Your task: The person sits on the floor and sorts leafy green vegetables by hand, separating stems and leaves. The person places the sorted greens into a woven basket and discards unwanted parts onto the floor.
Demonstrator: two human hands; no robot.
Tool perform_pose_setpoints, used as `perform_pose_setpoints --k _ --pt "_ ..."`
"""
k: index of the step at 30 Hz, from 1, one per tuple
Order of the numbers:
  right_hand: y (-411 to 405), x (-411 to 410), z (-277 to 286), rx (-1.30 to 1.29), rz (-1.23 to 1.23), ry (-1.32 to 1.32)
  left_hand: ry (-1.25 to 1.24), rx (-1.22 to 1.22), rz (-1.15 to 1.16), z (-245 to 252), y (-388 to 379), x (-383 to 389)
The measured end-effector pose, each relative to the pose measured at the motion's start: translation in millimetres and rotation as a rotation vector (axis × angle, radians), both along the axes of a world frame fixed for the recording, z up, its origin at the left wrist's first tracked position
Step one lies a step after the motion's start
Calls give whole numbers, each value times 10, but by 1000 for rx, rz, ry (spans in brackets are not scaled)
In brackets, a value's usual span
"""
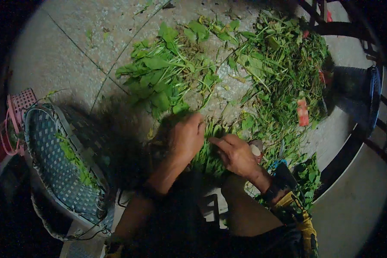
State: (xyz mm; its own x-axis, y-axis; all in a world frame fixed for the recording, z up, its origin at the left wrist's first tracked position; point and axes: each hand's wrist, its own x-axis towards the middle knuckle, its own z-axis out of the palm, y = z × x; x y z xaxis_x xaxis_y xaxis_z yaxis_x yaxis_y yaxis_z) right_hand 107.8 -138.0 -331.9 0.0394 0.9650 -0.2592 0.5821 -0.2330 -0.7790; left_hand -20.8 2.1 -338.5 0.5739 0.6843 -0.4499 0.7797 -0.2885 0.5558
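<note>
A bunch of leafy greens [209, 158] lies in front of me between my knees, its stem ends pointing away from me. At its left side is my left hand [186, 137], with curled fingers near the stem ends. My right hand [237, 154] is on the other side, thumb and forefinger drawn together at the leaves. What either hand pinches is too small and dark to make out. Just ahead, a loose pile of leafy greens with roots [158, 72] rests on the floor.
A heap of stems and leaf scraps [277, 64] spreads at the right, with a red-and-white scrap [302, 113] on it. On the left stands a woven basket [48, 154] holding some greens, beside a pink plastic basket [22, 98]. Dark furniture legs [342, 29] edge the far right.
</note>
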Motion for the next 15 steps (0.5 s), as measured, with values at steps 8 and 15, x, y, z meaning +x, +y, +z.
perform_pose_setpoints --k 8,15 --pt "-67 277 259 -99 -139 111 103 188 38 -207 151 401" --pt "143 463 260 -178 -401 288 -273 112 133 56 220 402"
